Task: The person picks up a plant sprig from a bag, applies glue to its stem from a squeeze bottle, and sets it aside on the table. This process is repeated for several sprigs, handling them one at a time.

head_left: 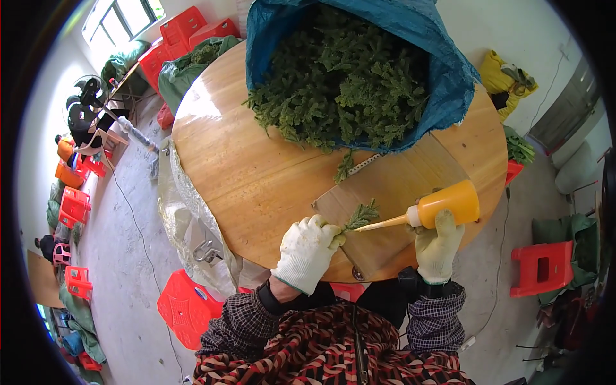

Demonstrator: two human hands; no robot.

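Note:
My left hand (307, 253), in a white knit glove, is closed on the stem end of a small green conifer sprig (363, 214). In my gloved right hand (439, 249) lies an orange squeeze bottle (450, 204), tipped on its side. Its long pale nozzle (384, 222) points left, and the tip meets or nearly meets the base of the sprig by my left fingers. Beneath both hands a flat brown cardboard sheet (410, 179) rests on the round wooden table (256, 186). Whether glue is coming out is too small to tell.
A big blue sack (449, 96) full of conifer sprigs (346, 83) lies open on the far side. One loose sprig (345, 168) sits beside a measuring strip (366, 164). Red stools (186, 308) stand around, and clear plastic sheeting (186, 212) hangs at the left edge.

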